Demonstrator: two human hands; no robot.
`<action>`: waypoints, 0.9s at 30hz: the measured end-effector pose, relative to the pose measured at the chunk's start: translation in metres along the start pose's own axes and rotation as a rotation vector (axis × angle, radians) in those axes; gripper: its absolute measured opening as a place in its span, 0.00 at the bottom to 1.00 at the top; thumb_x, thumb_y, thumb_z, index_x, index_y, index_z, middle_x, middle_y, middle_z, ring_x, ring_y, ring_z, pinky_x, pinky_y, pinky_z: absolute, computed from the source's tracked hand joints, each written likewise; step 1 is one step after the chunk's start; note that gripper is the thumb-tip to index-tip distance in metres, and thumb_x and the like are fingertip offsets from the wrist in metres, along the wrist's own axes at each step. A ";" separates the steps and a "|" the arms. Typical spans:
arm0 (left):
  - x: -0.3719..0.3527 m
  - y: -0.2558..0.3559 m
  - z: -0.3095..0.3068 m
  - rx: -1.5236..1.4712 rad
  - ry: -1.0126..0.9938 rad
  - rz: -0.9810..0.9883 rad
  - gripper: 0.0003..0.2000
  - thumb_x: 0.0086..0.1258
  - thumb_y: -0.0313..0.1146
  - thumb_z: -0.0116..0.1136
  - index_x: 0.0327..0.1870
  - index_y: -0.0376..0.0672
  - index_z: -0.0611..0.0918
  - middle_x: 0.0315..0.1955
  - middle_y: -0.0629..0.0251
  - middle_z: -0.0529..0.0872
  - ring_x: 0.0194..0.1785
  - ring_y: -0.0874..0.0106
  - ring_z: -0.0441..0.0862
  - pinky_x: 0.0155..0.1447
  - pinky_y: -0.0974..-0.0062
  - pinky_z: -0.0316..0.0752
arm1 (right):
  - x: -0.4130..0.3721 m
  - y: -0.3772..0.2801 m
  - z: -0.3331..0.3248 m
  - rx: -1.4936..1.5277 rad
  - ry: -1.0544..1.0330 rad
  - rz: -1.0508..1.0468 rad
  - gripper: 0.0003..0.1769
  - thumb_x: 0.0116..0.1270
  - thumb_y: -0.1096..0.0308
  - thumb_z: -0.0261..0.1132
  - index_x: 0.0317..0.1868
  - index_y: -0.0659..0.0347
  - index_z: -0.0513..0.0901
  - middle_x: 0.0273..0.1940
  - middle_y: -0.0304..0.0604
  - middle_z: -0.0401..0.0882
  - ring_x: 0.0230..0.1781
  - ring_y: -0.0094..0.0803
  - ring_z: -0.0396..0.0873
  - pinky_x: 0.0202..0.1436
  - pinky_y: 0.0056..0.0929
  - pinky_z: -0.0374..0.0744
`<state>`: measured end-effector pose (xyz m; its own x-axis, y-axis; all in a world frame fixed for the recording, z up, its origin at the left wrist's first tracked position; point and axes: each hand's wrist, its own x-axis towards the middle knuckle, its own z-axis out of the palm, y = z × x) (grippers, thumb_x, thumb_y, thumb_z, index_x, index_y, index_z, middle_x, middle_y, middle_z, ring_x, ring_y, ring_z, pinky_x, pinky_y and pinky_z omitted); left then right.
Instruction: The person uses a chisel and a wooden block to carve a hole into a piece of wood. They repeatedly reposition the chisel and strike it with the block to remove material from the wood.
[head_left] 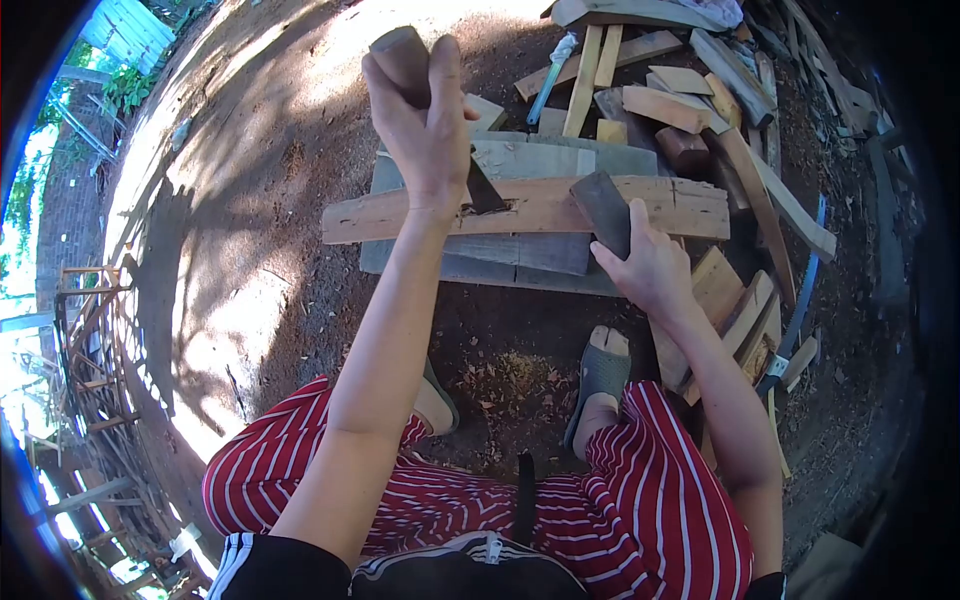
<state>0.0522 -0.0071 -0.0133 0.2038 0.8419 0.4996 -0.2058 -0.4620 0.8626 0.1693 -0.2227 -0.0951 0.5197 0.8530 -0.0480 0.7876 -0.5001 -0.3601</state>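
Observation:
My left hand is raised at the upper middle, its fingers wrapped round a thick brown wooden handle. Below that hand a dark flat blade slants down to a notch in a long wooden beam. The beam lies crosswise on a grey wooden block. To the right, my right hand is closed on a dark grey rectangular block, which is held over the beam. Part of its grip is hidden behind the hand.
Wood offcuts are piled at the upper right, with more pieces beside my right forearm. A blue saw blade lies at the right. My sandalled feet rest near the block, among wood shavings.

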 end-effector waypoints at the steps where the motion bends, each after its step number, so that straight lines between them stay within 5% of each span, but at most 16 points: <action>1: 0.000 0.000 0.000 0.000 -0.001 0.000 0.17 0.74 0.44 0.61 0.44 0.40 0.69 0.18 0.69 0.76 0.18 0.80 0.75 0.24 0.82 0.72 | 0.000 0.000 0.000 -0.006 0.005 -0.008 0.39 0.62 0.46 0.67 0.61 0.68 0.66 0.31 0.61 0.84 0.33 0.58 0.85 0.37 0.53 0.82; 13: -0.006 -0.009 -0.012 -0.056 -0.121 -0.014 0.13 0.74 0.35 0.62 0.36 0.41 0.71 0.14 0.69 0.74 0.14 0.81 0.71 0.17 0.81 0.65 | 0.001 0.002 0.003 0.003 0.018 -0.025 0.40 0.62 0.46 0.67 0.62 0.67 0.65 0.31 0.61 0.84 0.32 0.58 0.85 0.36 0.52 0.83; 16: -0.009 -0.020 -0.017 -0.059 -0.080 0.052 0.14 0.69 0.37 0.68 0.36 0.42 0.74 0.24 0.70 0.79 0.23 0.81 0.76 0.28 0.81 0.72 | 0.001 -0.001 0.000 0.017 -0.004 0.010 0.40 0.62 0.45 0.67 0.62 0.67 0.65 0.31 0.61 0.84 0.34 0.59 0.85 0.38 0.53 0.82; 18: -0.013 -0.020 -0.019 0.107 -0.059 0.154 0.09 0.72 0.27 0.60 0.34 0.42 0.71 0.17 0.68 0.76 0.14 0.81 0.72 0.17 0.81 0.66 | 0.004 -0.003 -0.006 0.017 -0.055 0.036 0.40 0.62 0.45 0.68 0.63 0.67 0.65 0.35 0.62 0.84 0.37 0.59 0.85 0.40 0.52 0.82; 20: -0.018 -0.018 -0.017 0.086 -0.048 0.157 0.10 0.71 0.26 0.61 0.34 0.43 0.70 0.17 0.69 0.76 0.15 0.82 0.73 0.17 0.82 0.66 | 0.011 0.002 -0.015 0.008 -0.105 0.060 0.41 0.61 0.45 0.68 0.63 0.67 0.65 0.38 0.64 0.84 0.40 0.59 0.85 0.43 0.52 0.82; 22: -0.024 -0.012 -0.013 0.018 -0.042 0.105 0.10 0.71 0.25 0.61 0.34 0.43 0.70 0.17 0.70 0.75 0.14 0.82 0.72 0.16 0.82 0.66 | 0.026 -0.005 -0.037 0.244 -0.067 -0.077 0.41 0.61 0.45 0.67 0.63 0.67 0.65 0.46 0.68 0.82 0.46 0.58 0.84 0.49 0.48 0.81; 25: -0.029 -0.007 -0.015 0.083 -0.007 0.098 0.09 0.67 0.27 0.65 0.37 0.41 0.74 0.24 0.67 0.79 0.24 0.79 0.77 0.30 0.78 0.73 | 0.036 -0.059 -0.119 0.540 0.078 -0.239 0.39 0.61 0.47 0.69 0.60 0.68 0.66 0.47 0.65 0.81 0.48 0.53 0.84 0.51 0.44 0.80; 27: -0.032 -0.001 -0.014 0.128 0.016 0.128 0.10 0.64 0.28 0.66 0.38 0.40 0.76 0.27 0.64 0.81 0.30 0.76 0.79 0.38 0.76 0.76 | 0.033 -0.104 -0.165 0.615 0.417 -0.613 0.36 0.64 0.49 0.66 0.61 0.69 0.68 0.48 0.53 0.81 0.44 0.37 0.82 0.48 0.35 0.80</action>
<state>0.0327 -0.0294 -0.0311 0.1681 0.7779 0.6055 -0.1053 -0.5965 0.7956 0.1594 -0.1669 0.0941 0.2449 0.7588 0.6035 0.7117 0.2820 -0.6434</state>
